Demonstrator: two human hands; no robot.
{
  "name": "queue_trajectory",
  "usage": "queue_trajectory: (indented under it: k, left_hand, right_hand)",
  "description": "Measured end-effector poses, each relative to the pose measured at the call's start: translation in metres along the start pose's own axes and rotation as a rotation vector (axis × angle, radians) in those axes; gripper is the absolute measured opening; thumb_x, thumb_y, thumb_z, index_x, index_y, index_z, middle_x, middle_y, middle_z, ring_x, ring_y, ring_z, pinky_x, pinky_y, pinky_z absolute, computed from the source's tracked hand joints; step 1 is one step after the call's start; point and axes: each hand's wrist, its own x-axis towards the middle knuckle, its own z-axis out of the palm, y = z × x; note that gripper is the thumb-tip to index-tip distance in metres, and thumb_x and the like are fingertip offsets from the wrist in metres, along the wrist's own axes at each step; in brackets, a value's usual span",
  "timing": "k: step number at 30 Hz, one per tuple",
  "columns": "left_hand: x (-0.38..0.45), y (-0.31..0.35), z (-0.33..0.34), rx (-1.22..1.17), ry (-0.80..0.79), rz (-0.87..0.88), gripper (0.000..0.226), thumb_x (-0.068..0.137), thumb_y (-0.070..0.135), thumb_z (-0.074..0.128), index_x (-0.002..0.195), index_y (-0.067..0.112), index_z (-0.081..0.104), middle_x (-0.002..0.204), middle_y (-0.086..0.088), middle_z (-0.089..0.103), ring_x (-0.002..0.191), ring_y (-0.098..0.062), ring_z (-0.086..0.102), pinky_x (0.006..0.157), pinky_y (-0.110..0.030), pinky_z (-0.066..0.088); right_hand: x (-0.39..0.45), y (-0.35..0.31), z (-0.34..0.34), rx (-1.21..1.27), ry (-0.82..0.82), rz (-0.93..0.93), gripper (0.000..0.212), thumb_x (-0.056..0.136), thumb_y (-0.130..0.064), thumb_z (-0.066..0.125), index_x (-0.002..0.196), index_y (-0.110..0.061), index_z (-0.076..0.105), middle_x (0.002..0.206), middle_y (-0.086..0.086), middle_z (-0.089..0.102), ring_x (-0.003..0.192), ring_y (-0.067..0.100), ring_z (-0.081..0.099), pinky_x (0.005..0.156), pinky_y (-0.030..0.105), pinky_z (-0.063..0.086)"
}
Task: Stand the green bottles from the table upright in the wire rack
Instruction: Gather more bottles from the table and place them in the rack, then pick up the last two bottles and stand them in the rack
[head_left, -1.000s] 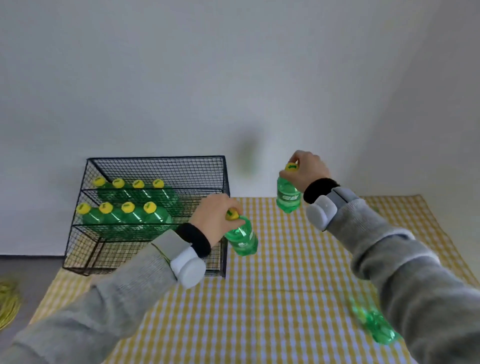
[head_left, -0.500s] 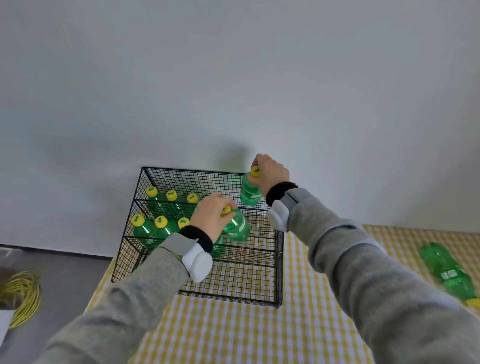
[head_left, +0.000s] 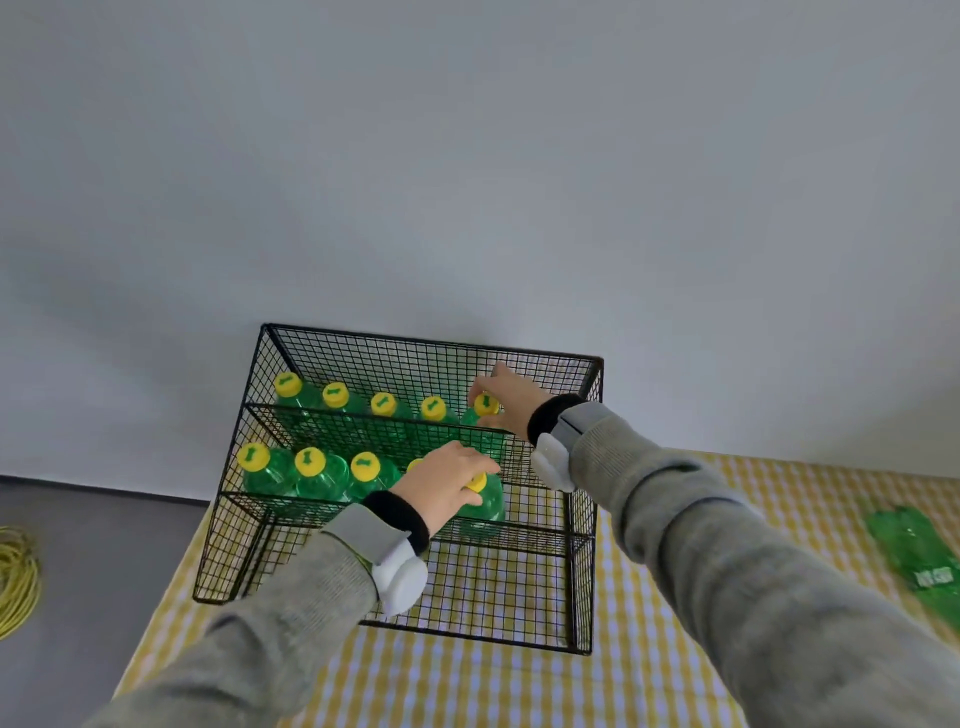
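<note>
A black wire rack (head_left: 582, 597) stands at the table's far left against the wall. Several green bottles with yellow caps stand upright in its back row (head_left: 335, 397) and middle row (head_left: 310, 462). My left hand (head_left: 447, 480) grips the yellow cap of a green bottle (head_left: 488, 506) standing at the right end of the middle row. My right hand (head_left: 511, 402) holds the cap of another green bottle (head_left: 485, 405) at the right end of the back row. One more green bottle (head_left: 919, 551) lies on its side on the cloth at the right.
A yellow-and-white checked cloth (head_left: 649, 649) covers the table. The rack's front row holds no bottles. A coil of yellow cable (head_left: 15, 577) lies on the grey floor at the left. A plain white wall rises right behind the rack.
Both hands carried their bottles from above the table leftwards over the rack and lowered them into the right ends of the middle and back rows. My view shifted left and down.
</note>
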Motion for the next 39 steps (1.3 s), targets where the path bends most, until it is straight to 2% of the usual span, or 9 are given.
queue_trajectory:
  k: [8,15,21,24,27,29,33,37,39]
  left_hand:
    - [0.012,-0.003,0.001,-0.009,-0.066,0.018,0.044,0.094,0.016,0.053,0.137,0.017,0.047,0.142,-0.002,0.051,0.13,-0.019,0.039,0.108,-0.031,0.032]
    - [-0.004,0.002,-0.004,-0.043,-0.047,0.026,0.043,0.098,0.017,0.046,0.141,0.019,0.044,0.149,0.0,0.041,0.138,-0.018,0.037,0.115,-0.031,0.028]
    - [-0.029,0.02,-0.015,0.016,0.026,-0.001,0.041,0.101,0.017,0.039,0.141,0.021,0.043,0.149,0.003,0.039,0.135,-0.016,0.039,0.112,-0.027,0.032]
    - [-0.037,0.03,-0.024,0.013,0.088,-0.025,0.04,0.101,0.026,0.037,0.142,0.023,0.041,0.147,0.003,0.042,0.132,-0.017,0.044,0.11,-0.033,0.038]
    - [-0.038,0.058,-0.026,0.008,0.159,0.026,0.036,0.101,0.024,0.039,0.136,0.023,0.047,0.139,0.003,0.052,0.125,-0.015,0.051,0.105,-0.031,0.043]
    - [-0.031,0.086,-0.019,0.009,0.168,0.075,0.033,0.1,0.019,0.042,0.13,0.023,0.053,0.128,0.004,0.06,0.116,-0.013,0.057,0.098,-0.029,0.048]
    - [-0.008,0.143,0.011,0.002,0.055,0.154,0.03,0.098,0.015,0.045,0.123,0.025,0.058,0.115,0.004,0.067,0.106,-0.014,0.063,0.093,-0.032,0.051]
    - [0.023,0.205,0.057,0.009,-0.171,0.189,0.028,0.099,0.019,0.043,0.121,0.023,0.06,0.113,-0.001,0.067,0.102,-0.019,0.064,0.091,-0.031,0.05]
    - [0.039,0.24,0.082,0.021,-0.281,0.199,0.028,0.1,0.02,0.043,0.122,0.021,0.06,0.119,-0.003,0.065,0.106,-0.02,0.063,0.093,-0.031,0.05]
  right_hand:
    - [0.002,0.009,0.009,0.101,0.017,-0.031,0.034,0.09,-0.02,0.059,0.123,-0.011,0.056,0.124,0.017,0.052,0.109,0.03,0.055,0.096,0.037,0.044]
    - [-0.011,0.01,0.0,0.168,0.039,0.022,0.034,0.099,-0.017,0.04,0.129,-0.005,0.052,0.13,0.014,0.058,0.12,0.029,0.054,0.102,0.037,0.041]
    - [-0.051,0.029,-0.013,0.18,0.145,0.076,0.045,0.092,0.012,0.03,0.127,-0.006,0.053,0.127,0.015,0.061,0.12,0.028,0.055,0.106,0.037,0.042]
    - [-0.08,0.048,-0.023,0.284,0.279,0.12,0.045,0.088,0.014,0.029,0.116,-0.002,0.06,0.111,0.016,0.067,0.108,0.027,0.059,0.098,0.032,0.044]
    - [-0.127,0.082,-0.028,0.324,0.392,0.221,0.043,0.086,0.009,0.03,0.108,-0.006,0.064,0.088,0.006,0.061,0.083,0.023,0.054,0.083,0.033,0.047]
    - [-0.165,0.117,-0.023,0.297,0.41,0.328,0.043,0.086,0.006,0.03,0.104,-0.01,0.065,0.087,0.005,0.06,0.077,0.022,0.053,0.073,0.032,0.046]
    - [-0.238,0.2,0.005,0.315,0.316,0.538,0.042,0.086,0.007,0.031,0.104,-0.009,0.066,0.105,0.015,0.066,0.08,0.021,0.051,0.07,0.027,0.042]
    - [-0.319,0.278,0.04,0.377,0.252,0.769,0.038,0.084,0.006,0.035,0.093,-0.015,0.066,0.098,0.014,0.066,0.079,0.022,0.053,0.056,0.022,0.04]
    - [-0.357,0.315,0.06,0.422,0.233,0.867,0.038,0.085,0.006,0.035,0.099,-0.011,0.067,0.105,0.017,0.066,0.08,0.022,0.053,0.063,0.024,0.042]
